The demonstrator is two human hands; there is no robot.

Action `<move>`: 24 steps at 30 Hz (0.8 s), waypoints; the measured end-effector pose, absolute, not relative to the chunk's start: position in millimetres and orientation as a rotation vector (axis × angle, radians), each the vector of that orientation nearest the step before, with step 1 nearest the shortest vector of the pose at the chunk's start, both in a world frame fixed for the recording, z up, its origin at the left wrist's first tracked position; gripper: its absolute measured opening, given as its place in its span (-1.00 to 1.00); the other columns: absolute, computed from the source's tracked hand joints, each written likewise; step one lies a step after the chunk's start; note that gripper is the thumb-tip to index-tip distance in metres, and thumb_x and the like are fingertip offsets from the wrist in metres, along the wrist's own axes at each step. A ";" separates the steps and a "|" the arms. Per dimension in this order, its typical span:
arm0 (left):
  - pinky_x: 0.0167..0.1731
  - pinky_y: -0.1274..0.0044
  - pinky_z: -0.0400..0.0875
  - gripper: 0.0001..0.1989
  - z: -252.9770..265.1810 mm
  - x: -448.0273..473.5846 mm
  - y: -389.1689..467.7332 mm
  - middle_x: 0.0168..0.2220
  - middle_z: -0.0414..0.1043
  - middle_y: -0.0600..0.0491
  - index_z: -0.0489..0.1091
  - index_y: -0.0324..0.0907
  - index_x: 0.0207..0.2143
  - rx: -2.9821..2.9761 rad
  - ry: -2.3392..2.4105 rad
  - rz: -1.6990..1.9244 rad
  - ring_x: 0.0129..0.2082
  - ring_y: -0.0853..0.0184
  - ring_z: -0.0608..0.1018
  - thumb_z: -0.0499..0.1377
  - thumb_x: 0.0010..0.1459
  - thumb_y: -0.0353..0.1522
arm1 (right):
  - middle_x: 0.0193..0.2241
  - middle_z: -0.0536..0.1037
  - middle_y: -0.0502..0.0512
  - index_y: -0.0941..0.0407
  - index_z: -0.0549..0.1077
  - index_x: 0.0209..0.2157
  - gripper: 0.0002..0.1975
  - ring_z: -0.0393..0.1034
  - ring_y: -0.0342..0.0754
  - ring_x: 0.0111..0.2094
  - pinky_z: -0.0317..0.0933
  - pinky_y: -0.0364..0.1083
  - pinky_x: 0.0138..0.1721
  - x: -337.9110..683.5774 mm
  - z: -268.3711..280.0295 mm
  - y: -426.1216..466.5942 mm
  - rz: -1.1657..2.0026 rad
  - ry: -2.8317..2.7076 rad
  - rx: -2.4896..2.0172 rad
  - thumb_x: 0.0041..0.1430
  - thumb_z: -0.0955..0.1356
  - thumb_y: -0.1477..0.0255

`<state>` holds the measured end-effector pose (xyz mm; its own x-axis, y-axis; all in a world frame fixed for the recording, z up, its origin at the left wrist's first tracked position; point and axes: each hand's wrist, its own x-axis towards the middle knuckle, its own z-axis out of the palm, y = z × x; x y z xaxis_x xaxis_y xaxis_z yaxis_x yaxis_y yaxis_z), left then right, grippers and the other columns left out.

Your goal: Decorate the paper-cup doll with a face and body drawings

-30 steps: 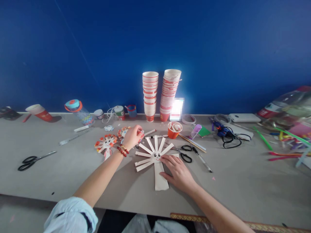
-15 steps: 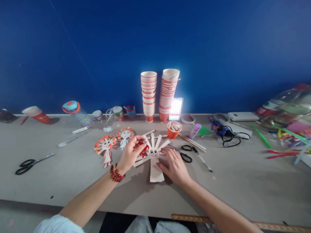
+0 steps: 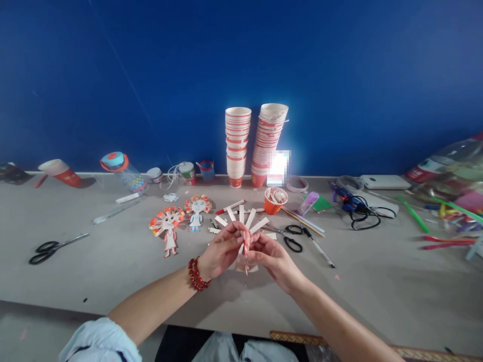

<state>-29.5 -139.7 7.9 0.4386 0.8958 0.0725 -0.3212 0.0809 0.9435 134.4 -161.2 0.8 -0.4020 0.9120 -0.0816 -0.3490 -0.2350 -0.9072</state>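
In the middle, my left hand (image 3: 223,250) and my right hand (image 3: 274,257) meet with pinched fingertips. Between them they grip a narrow red-and-white paper piece (image 3: 246,251), seen nearly edge-on. Under and behind it lies a white paper cutout with fanned strips (image 3: 241,213); my hands cover its middle. To the left rest two finished-looking paper figures, one with orange-tipped strips (image 3: 170,241) and one with blue drawing (image 3: 196,221). Black-handled scissors (image 3: 293,245) and a pen (image 3: 320,250) lie to the right of my right hand.
Two tall stacks of paper cups (image 3: 237,151) stand against the blue wall. An orange cup of paper scraps (image 3: 275,202) is in front of them. More scissors (image 3: 49,250) lie far left. A glue gun with black cable (image 3: 352,203) and plastic bottles (image 3: 449,161) are at the right.
My right hand has left the white cutout and joined my left hand on the red-and-white paper piece. The piece has come right, over the cutout. The view has shifted slightly.
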 end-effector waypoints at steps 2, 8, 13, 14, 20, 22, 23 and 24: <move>-0.19 0.39 0.46 -0.64 7.6 -35.6 -137.3 -0.22 0.39 -0.03 0.27 -0.14 -0.14 1.171 0.610 0.981 -0.22 0.26 0.50 0.21 0.17 -0.11 | -0.41 0.49 -0.01 0.12 0.39 -0.31 -0.66 0.39 -0.17 -0.46 0.30 -0.18 -0.43 137.9 2.5 -160.4 1.824 -1.011 -0.821 0.00 0.53 0.27; 0.17 0.24 0.26 -0.75 -4.1 -74.0 -148.2 0.05 0.36 -0.10 0.35 -0.13 0.02 2.208 0.942 0.891 0.11 0.17 0.37 0.01 0.34 -0.37 | -0.45 0.46 -0.07 0.12 0.42 -0.17 -0.59 0.34 -0.21 -0.55 0.22 -0.21 -0.52 150.8 -10.6 -156.6 1.649 -1.045 -1.038 0.00 0.53 0.24; 0.27 0.15 0.10 -0.68 -23.8 -88.5 -168.3 0.11 0.37 -0.10 0.36 -0.17 0.06 2.733 0.747 0.466 0.15 0.11 0.35 0.12 0.28 -0.29 | -0.49 0.48 -0.04 0.14 0.48 -0.28 -0.72 0.33 -0.18 -0.57 0.17 -0.19 -0.56 149.4 -36.6 -157.8 1.394 -1.267 -1.198 0.06 0.46 0.24; 0.28 0.14 0.08 -0.65 -26.3 -88.6 -169.8 0.12 0.37 -0.11 0.35 -0.18 0.08 2.775 0.736 0.453 0.16 0.10 0.35 0.13 0.28 -0.27 | -0.49 0.50 -0.02 0.13 0.50 -0.31 -0.78 0.36 -0.15 -0.55 0.20 -0.18 -0.53 148.3 -38.9 -160.6 1.332 -1.347 -1.230 0.10 0.43 0.26; 0.19 0.22 0.23 -0.69 -26.9 -87.3 -165.6 0.11 0.37 -0.10 0.36 -0.17 0.07 2.763 0.741 0.405 0.10 0.12 0.39 0.11 0.30 -0.31 | -0.39 0.60 0.07 0.06 0.56 -0.33 -0.85 0.48 0.02 -0.34 0.30 -0.07 -0.30 145.0 -36.4 -183.3 0.853 -1.818 -1.404 0.18 0.32 0.45; 0.18 0.22 0.25 -0.68 -26.1 -87.7 -164.5 0.11 0.36 -0.11 0.34 -0.19 0.08 2.739 0.752 0.429 0.10 0.12 0.39 0.09 0.31 -0.33 | -0.40 0.60 0.06 0.05 0.56 -0.32 -0.84 0.47 0.03 -0.34 0.30 -0.06 -0.28 143.8 -36.7 -185.7 0.738 -1.899 -1.414 0.19 0.31 0.48; 0.19 0.22 0.24 -0.68 -26.0 -88.0 -164.5 0.11 0.37 -0.11 0.33 -0.21 0.09 2.726 0.757 0.451 0.10 0.12 0.39 0.08 0.31 -0.33 | -0.41 0.59 0.06 0.05 0.55 -0.32 -0.84 0.46 0.03 -0.35 0.30 -0.05 -0.28 143.1 -37.6 -185.8 0.690 -1.937 -1.411 0.19 0.31 0.49; 0.20 0.22 0.24 -0.68 -26.1 -88.4 -164.7 0.10 0.38 -0.12 0.33 -0.22 0.09 2.713 0.763 0.474 0.10 0.12 0.39 0.07 0.32 -0.34 | -0.42 0.59 0.06 0.05 0.55 -0.31 -0.84 0.45 0.03 -0.35 0.29 -0.05 -0.28 142.3 -38.6 -185.4 0.647 -1.969 -1.407 0.19 0.31 0.50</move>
<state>-88.4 -164.7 -26.1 0.8063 0.5435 0.2335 0.4506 -0.8200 0.3528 142.3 -185.4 -38.6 -0.2346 0.9501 0.2055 0.6430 0.3102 -0.7002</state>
